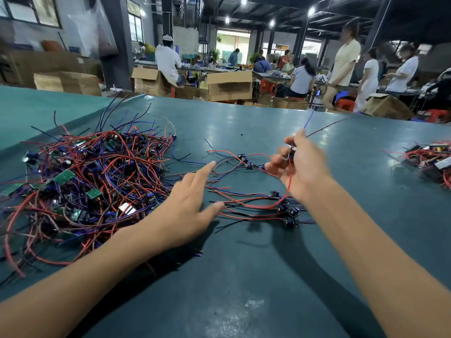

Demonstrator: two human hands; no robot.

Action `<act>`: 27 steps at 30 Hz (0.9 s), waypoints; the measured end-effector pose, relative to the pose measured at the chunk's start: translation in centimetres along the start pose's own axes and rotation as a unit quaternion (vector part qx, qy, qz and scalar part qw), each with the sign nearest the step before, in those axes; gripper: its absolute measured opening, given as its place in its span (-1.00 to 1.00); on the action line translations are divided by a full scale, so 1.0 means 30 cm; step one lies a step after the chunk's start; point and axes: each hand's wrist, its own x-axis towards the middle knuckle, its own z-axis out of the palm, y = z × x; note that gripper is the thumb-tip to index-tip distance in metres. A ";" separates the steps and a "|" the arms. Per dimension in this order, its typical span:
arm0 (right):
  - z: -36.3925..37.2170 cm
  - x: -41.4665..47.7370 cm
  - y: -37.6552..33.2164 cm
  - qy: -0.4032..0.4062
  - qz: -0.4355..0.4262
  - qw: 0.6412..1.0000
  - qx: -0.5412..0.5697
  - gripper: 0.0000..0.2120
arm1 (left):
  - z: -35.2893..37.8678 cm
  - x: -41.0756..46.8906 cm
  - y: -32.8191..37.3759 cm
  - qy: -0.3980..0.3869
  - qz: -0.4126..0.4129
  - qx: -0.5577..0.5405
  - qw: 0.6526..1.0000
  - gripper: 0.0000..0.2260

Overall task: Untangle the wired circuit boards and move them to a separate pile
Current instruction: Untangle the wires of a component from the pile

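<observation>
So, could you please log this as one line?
right hand: pinches wired board | left hand: open, empty | tangled pile: left

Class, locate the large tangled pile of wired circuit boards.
The tangled pile lies on the green table, left side of the head view, beside the left hand.

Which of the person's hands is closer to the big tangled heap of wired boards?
Left. The left hand is just beside the tangled heap; the right hand is farther to the right, pinching a wired board.
</observation>
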 end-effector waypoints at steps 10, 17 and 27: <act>0.018 0.303 -0.093 -0.068 -0.018 0.751 -0.657 -0.80 | -0.018 -0.002 -0.043 -0.047 0.041 0.047 0.997 -0.25; -0.002 0.387 -0.075 -0.128 -0.173 0.647 -0.732 -0.57 | -0.011 0.000 -0.040 -0.037 0.053 0.065 0.996 -0.25; -0.059 0.392 0.047 -0.108 -0.161 0.656 -0.730 -0.29 | -0.081 0.012 -0.027 -0.024 0.015 0.015 0.999 -0.75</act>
